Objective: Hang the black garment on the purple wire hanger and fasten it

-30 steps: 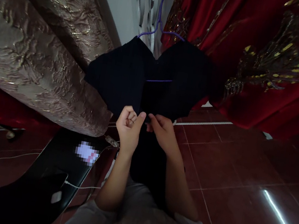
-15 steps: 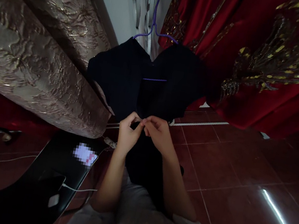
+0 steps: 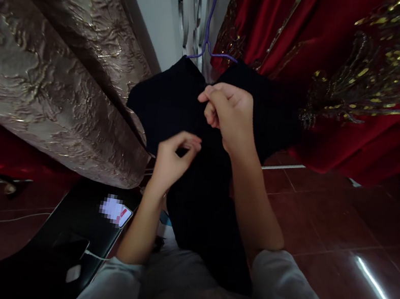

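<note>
A dark navy, almost black garment (image 3: 163, 96) hangs in front of me on a purple wire hanger (image 3: 209, 27), its lower part trailing down over my lap. At the neckline, my right hand (image 3: 232, 111) is closed in a pinch, thumb against curled fingers; whatever lies in the fingertips is too small and dark to name. Lower down, my left hand (image 3: 175, 158) has thumb and fingers bent into a ring against the front of the garment, seemingly pinching its cloth.
Left, a beige embossed gown (image 3: 63, 68) hangs over a black table (image 3: 28, 243) bearing a lit phone (image 3: 122, 215), a small white case (image 3: 73, 273) and a white cable (image 3: 98, 256). Red sequinned fabric (image 3: 339, 148) hangs right. A white metal stand (image 3: 201, 10) holds the hanger.
My right hand has risen from beside my left hand to the neckline. The front opening, where the hanger's bar showed, has closed. My left hand stays low, slightly further left.
</note>
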Tool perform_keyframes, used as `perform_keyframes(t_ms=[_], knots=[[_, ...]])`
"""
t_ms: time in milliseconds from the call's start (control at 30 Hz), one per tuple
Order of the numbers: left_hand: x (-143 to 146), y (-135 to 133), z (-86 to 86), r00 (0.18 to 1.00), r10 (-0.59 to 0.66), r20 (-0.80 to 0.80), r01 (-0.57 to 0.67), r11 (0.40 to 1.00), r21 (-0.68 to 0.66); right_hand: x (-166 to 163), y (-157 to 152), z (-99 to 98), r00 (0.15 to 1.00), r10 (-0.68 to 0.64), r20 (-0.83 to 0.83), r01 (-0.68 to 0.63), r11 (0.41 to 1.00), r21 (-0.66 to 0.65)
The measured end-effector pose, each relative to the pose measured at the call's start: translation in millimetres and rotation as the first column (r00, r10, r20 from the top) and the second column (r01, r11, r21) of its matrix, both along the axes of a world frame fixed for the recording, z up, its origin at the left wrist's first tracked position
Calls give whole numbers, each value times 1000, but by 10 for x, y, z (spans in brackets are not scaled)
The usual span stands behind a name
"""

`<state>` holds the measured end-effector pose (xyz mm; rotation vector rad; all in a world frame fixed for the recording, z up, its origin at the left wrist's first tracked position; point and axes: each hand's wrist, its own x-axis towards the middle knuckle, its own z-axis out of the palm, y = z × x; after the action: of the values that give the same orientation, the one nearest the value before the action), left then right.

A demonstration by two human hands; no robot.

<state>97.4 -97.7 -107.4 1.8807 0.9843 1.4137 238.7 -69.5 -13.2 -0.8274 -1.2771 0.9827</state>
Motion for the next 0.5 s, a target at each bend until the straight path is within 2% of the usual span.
perform_keyframes(t_ms=[67, 100, 133, 200, 267, 333, 433, 500], knots=[[-48, 91, 350, 985, 138, 107, -159, 963, 218, 10, -22, -37, 1000, -2, 23, 1, 1000, 5], [-50, 151, 496, 980, 166, 113, -193, 934, 302, 13, -20, -38, 1000, 1, 25, -1, 1000, 21], [-39, 212, 617, 980, 173, 95, -196, 911, 363, 14, -10, -36, 1000, -1, 25, 0, 999, 42], [4, 314, 775, 989, 147, 7, -137, 902, 409, 12, 22, -62, 999, -42, 26, 40, 996, 80], [28, 379, 844, 993, 116, -37, -93, 917, 389, 8, 61, -180, 987, -153, 46, 148, 984, 96], [-37, 452, 858, 992, 126, 1, -117, 921, 371, 0, 91, -390, 960, -264, 93, 259, 964, 63], [-372, 697, 813, 948, 244, 206, -310, 859, 407, -47, 94, -707, 951, -265, 161, 273, 962, -31], [-676, 932, 711, 872, 307, 382, -442, 828, 346, -121, 70, -812, 961, -217, 171, 228, 973, -47]])
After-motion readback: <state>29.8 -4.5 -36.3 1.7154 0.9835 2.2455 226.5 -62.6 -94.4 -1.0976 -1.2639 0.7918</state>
